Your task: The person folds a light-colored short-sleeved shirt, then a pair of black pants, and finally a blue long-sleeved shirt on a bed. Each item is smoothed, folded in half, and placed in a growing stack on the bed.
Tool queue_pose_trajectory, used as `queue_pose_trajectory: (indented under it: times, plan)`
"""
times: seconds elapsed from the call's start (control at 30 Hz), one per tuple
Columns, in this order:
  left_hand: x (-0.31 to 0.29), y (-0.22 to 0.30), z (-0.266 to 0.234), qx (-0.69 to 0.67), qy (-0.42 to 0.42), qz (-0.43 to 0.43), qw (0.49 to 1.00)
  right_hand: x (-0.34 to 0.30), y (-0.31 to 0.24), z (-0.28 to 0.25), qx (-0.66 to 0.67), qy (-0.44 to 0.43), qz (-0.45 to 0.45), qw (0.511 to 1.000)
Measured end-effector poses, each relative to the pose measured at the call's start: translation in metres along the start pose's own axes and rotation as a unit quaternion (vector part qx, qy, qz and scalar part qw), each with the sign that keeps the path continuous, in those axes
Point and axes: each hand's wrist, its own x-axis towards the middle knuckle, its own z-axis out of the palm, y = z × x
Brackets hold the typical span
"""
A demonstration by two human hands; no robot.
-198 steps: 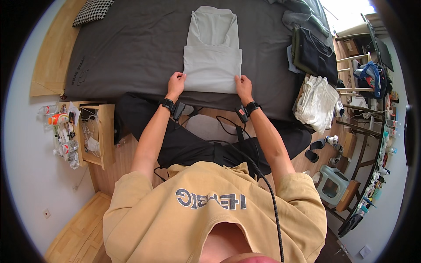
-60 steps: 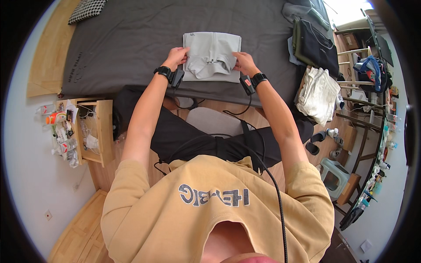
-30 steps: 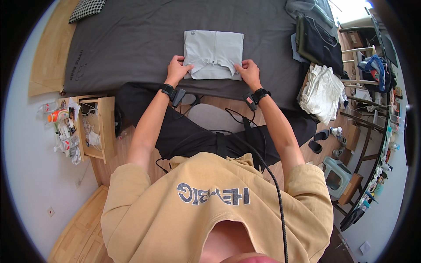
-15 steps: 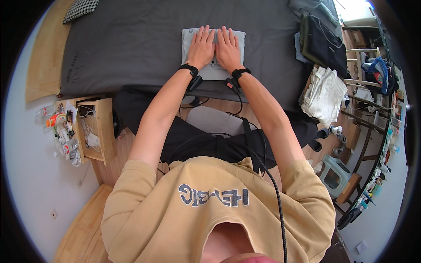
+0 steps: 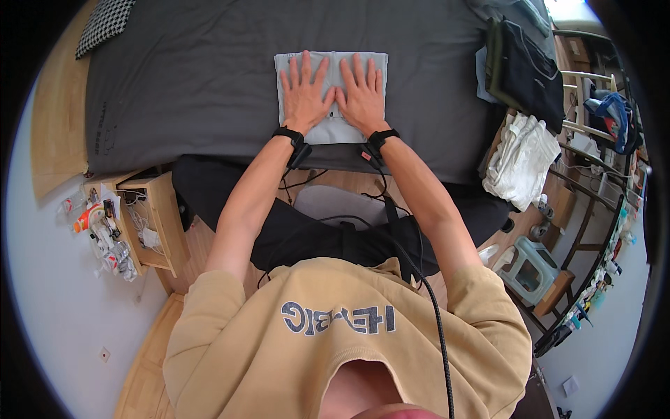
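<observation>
The left hand [image 5: 303,98] lies palm down on a folded light-grey zip-front top [image 5: 335,134], its fingers extended and fanned apart. The right hand [image 5: 360,98] is laid flat beside it in the same way, fingers spread and pinching nothing. The two thumbs come together near the middle of the top; whether their tips actually touch, I cannot tell. The top forms a neat rectangle on the dark-grey bedsheet [image 5: 202,84], near the bed edge in front of the person. Well to its right sit a stack of dark folded clothes [image 5: 529,77] and a white garment pile [image 5: 522,160].
</observation>
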Motion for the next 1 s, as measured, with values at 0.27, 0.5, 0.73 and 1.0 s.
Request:
queue_pose_trajectory:
  times: [0.27, 0.5, 0.73, 1.0]
  plan:
    - [0.011, -0.005, 0.008, 0.025, 0.006, -0.053, 0.998, 0.017, 0.013, 0.013, -0.017, -0.014, 0.008, 1.0]
    - [-0.015, -0.044, 0.006, -0.027, -0.004, -0.126, 0.992, -0.006, 0.041, 0.004, -0.03, -0.002, 0.077, 0.997]
    - [-0.052, -0.063, -0.004, -0.27, 0.014, -0.275, 0.923, -0.04, 0.062, -0.022, 0.071, 0.0, 0.097, 0.993]
    - [-0.1, -0.046, -0.055, -0.6, -0.18, -0.447, 0.638, -0.082, 0.034, -0.068, 0.483, -0.181, 0.419, 0.748]
